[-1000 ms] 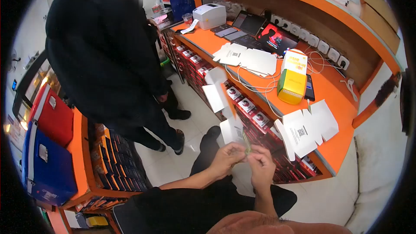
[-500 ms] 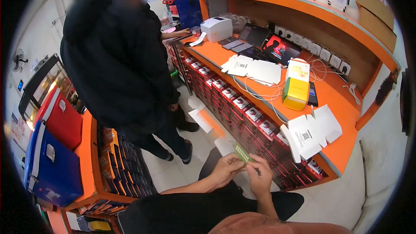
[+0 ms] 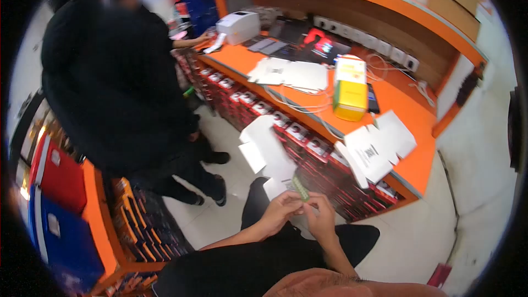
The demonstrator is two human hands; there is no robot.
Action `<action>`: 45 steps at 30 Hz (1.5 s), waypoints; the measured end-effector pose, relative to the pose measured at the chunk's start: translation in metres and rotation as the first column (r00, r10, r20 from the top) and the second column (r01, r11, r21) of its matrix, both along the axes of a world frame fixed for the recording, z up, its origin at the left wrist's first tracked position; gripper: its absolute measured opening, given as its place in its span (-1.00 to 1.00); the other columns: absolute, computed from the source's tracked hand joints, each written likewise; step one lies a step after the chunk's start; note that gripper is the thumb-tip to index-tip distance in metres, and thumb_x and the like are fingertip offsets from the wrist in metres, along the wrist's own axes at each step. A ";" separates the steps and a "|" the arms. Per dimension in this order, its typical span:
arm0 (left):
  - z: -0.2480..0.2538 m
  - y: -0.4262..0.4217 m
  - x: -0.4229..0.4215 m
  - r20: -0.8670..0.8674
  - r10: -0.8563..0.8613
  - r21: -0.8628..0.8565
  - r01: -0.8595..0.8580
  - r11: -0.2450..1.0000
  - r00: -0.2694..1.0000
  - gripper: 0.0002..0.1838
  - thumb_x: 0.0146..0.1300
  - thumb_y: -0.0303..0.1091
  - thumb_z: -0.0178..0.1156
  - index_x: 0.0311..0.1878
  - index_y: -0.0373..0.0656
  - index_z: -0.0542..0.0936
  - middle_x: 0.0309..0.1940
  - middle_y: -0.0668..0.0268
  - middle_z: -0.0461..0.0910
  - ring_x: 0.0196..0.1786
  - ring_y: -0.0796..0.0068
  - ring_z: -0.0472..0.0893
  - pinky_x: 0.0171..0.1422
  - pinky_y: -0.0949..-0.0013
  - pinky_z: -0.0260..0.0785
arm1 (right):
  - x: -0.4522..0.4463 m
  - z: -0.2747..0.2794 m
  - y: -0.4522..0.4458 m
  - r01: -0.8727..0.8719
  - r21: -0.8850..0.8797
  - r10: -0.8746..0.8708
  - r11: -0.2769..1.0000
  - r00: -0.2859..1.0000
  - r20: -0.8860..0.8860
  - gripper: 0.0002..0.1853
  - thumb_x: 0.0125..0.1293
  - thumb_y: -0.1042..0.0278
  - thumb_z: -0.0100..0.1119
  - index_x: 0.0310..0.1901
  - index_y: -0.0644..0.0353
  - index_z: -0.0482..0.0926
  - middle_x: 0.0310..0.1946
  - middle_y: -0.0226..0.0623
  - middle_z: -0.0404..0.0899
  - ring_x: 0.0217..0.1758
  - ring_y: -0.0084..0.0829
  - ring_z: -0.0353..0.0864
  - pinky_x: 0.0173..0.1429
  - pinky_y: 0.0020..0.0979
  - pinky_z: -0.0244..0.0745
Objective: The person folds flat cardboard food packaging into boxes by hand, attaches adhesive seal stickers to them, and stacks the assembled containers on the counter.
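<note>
Both hands meet low in the centre, above my lap. My left hand [image 3: 281, 209] is closed on the lower end of a small green strip [image 3: 300, 187] with pale marks. From the right, my right hand [image 3: 320, 214] pinches the same strip. Just beyond the hands is an unfolded white carton [image 3: 269, 151], tilted, its lower part close to the strip; what holds it up cannot be made out.
An orange counter [image 3: 399, 91] bears a yellow and white box [image 3: 350, 91], flat white cartons [image 3: 379, 146], a label printer [image 3: 238, 26] and cables. Red boxes fill the shelves below. People in dark clothes [image 3: 115, 93] stand at left, near red and blue coolers [image 3: 69, 234].
The view has shifted, so the counter appears further left and higher. The white carton now shows a broad white face instead of the blurred orange side. Both hands still hold the green strip.
</note>
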State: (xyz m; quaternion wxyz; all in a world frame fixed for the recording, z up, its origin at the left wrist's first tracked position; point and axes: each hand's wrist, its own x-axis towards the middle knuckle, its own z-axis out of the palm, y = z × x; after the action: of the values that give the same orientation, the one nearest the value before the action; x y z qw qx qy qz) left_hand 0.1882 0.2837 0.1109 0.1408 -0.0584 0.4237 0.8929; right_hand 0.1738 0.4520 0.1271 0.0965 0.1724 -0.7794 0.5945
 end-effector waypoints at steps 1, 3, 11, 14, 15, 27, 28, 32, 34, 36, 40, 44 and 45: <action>-0.005 0.000 -0.001 0.003 -0.005 -0.027 0.005 1.000 1.000 -0.78 0.46 -0.47 0.26 0.12 -0.19 0.56 0.02 0.29 0.64 0.01 0.47 0.65 0.09 0.34 0.56 | -0.001 0.001 0.002 -0.005 0.066 0.006 0.998 1.000 -0.019 -0.82 0.29 0.51 0.36 -0.13 0.31 0.59 0.03 0.00 0.65 0.06 -0.12 0.69 0.20 -0.20 0.56; -0.006 0.004 -0.002 -0.033 -0.018 -0.301 0.007 0.953 0.999 -0.78 0.46 -0.45 0.26 0.11 -0.22 0.54 -0.07 0.30 0.67 -0.10 0.51 0.67 -0.03 0.40 0.54 | 0.002 0.001 0.006 -0.024 0.200 0.033 0.980 0.999 -0.040 -0.82 0.28 0.55 0.36 -0.12 0.33 0.59 0.05 -0.01 0.64 0.08 -0.28 0.68 0.21 -0.27 0.57; 0.010 0.008 -0.004 -0.299 -0.359 -0.920 -0.168 0.353 0.884 -0.78 0.33 -0.50 0.22 0.02 -0.26 0.55 -0.24 -0.13 0.63 -0.09 -0.14 0.66 -0.05 0.03 0.49 | -0.002 -0.005 0.020 0.094 -0.258 -0.045 0.962 0.980 0.192 -0.33 0.31 0.47 0.34 0.42 0.30 0.32 0.21 -0.15 0.57 0.13 -0.36 0.60 0.26 -0.28 0.54; 0.012 0.009 -0.004 -0.420 -0.505 -0.903 -0.289 0.319 0.754 -0.70 0.20 -0.59 0.24 0.03 -0.27 0.61 -0.16 -0.08 0.63 -0.02 -0.24 0.60 0.04 -0.06 0.48 | -0.007 0.025 0.025 0.191 -0.208 -0.175 0.959 0.980 0.092 -0.45 0.37 0.47 0.28 0.36 0.32 0.40 0.15 -0.17 0.60 0.02 -0.44 0.63 0.16 -0.37 0.56; 0.010 0.010 -0.003 -0.407 -0.517 -0.909 -0.283 0.305 0.753 -0.70 0.20 -0.59 0.24 0.03 -0.26 0.61 -0.16 -0.08 0.62 -0.01 -0.23 0.60 0.04 -0.05 0.48 | -0.009 0.025 0.029 0.239 -0.102 -0.228 0.966 0.968 0.107 -0.54 0.38 0.48 0.27 0.28 0.34 0.44 0.06 -0.17 0.62 0.00 -0.41 0.65 0.11 -0.35 0.58; 0.005 0.016 -0.009 -0.613 -0.342 -0.790 -0.540 0.290 0.712 -0.54 0.14 -0.54 0.41 0.11 -0.23 0.50 -0.03 0.01 0.47 -0.10 -0.02 0.63 -0.06 0.10 0.51 | -0.008 0.036 0.026 0.229 -0.548 0.091 0.804 0.864 0.496 -0.75 0.53 0.48 0.10 0.13 0.42 0.54 -0.07 -0.10 0.68 -0.15 -0.36 0.76 -0.02 -0.35 0.73; 0.008 0.019 -0.011 -0.632 -0.297 -0.771 -0.543 0.332 0.716 -0.57 0.14 -0.55 0.41 0.07 -0.23 0.51 -0.07 0.03 0.49 -0.15 0.03 0.62 -0.10 0.14 0.50 | -0.007 0.034 0.023 0.205 -0.540 0.081 0.816 0.885 0.459 -0.77 0.53 0.48 0.11 0.10 0.43 0.55 -0.08 -0.12 0.68 -0.14 -0.37 0.75 -0.02 -0.36 0.72; 0.015 0.019 -0.020 -0.678 -0.178 -0.702 -0.555 0.446 0.714 -0.73 0.18 -0.55 0.42 -0.07 -0.27 0.59 -0.26 0.17 0.52 -0.31 0.30 0.59 -0.21 0.32 0.46 | -0.012 0.018 0.020 0.145 -0.443 -0.029 0.885 0.966 0.259 -0.81 0.53 0.49 0.15 0.01 0.45 0.62 -0.14 -0.21 0.67 -0.12 -0.40 0.73 -0.02 -0.39 0.65; 0.014 0.017 -0.020 -0.619 -0.114 -0.706 -0.488 0.513 0.777 -0.80 0.21 -0.54 0.42 -0.14 -0.28 0.62 -0.33 0.27 0.54 -0.35 0.46 0.56 -0.22 0.40 0.44 | -0.013 0.017 0.025 0.140 -0.304 -0.106 0.942 0.986 0.128 -0.83 0.50 0.51 0.19 -0.03 0.44 0.65 -0.16 -0.22 0.66 -0.13 -0.41 0.73 -0.04 -0.39 0.62; 0.012 0.016 -0.018 -0.461 -0.024 -0.704 -0.349 0.619 0.887 -0.87 0.24 -0.53 0.43 -0.20 -0.28 0.65 -0.39 0.38 0.57 -0.37 0.60 0.54 -0.21 0.46 0.43 | -0.013 0.023 0.029 0.149 -0.100 -0.151 0.984 0.988 -0.012 -0.86 0.45 0.54 0.23 -0.07 0.42 0.68 -0.18 -0.22 0.65 -0.15 -0.40 0.72 -0.07 -0.41 0.59; 0.010 0.017 -0.014 -0.156 0.031 -0.416 -0.094 0.905 0.987 -0.91 0.31 -0.53 0.36 -0.15 -0.26 0.69 -0.27 0.40 0.69 -0.23 0.70 0.60 -0.12 0.53 0.43 | -0.010 0.025 0.022 0.123 0.124 -0.095 0.985 0.973 -0.210 -0.84 0.35 0.58 0.31 -0.05 0.34 0.70 -0.19 -0.16 0.66 -0.17 -0.34 0.73 -0.09 -0.36 0.61; 0.012 0.014 -0.008 -0.004 -0.011 -0.370 0.009 0.929 1.000 -0.89 0.41 -0.47 0.32 -0.10 -0.32 0.66 -0.26 0.36 0.70 -0.20 0.70 0.61 -0.07 0.53 0.47 | -0.003 0.008 0.015 0.077 0.176 -0.062 0.981 0.994 -0.090 -0.83 0.32 0.59 0.34 -0.06 0.34 0.70 -0.19 -0.12 0.69 -0.14 -0.29 0.75 -0.10 -0.31 0.66; 0.010 0.014 -0.005 -0.011 -0.004 -0.405 -0.001 0.914 1.000 -0.89 0.42 -0.47 0.31 -0.09 -0.31 0.66 -0.26 0.36 0.70 -0.20 0.70 0.61 -0.07 0.53 0.47 | -0.002 0.007 0.015 0.064 0.174 -0.064 0.983 0.998 -0.009 -0.83 0.31 0.58 0.34 -0.07 0.34 0.70 -0.18 -0.12 0.69 -0.13 -0.28 0.75 -0.10 -0.30 0.67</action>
State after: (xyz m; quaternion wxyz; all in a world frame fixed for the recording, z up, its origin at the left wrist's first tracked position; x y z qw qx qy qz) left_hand 0.1830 0.2977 0.1211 0.1240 -0.0807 0.6001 0.7861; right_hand 0.1722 0.4667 0.1341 0.1015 0.1561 -0.8333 0.5205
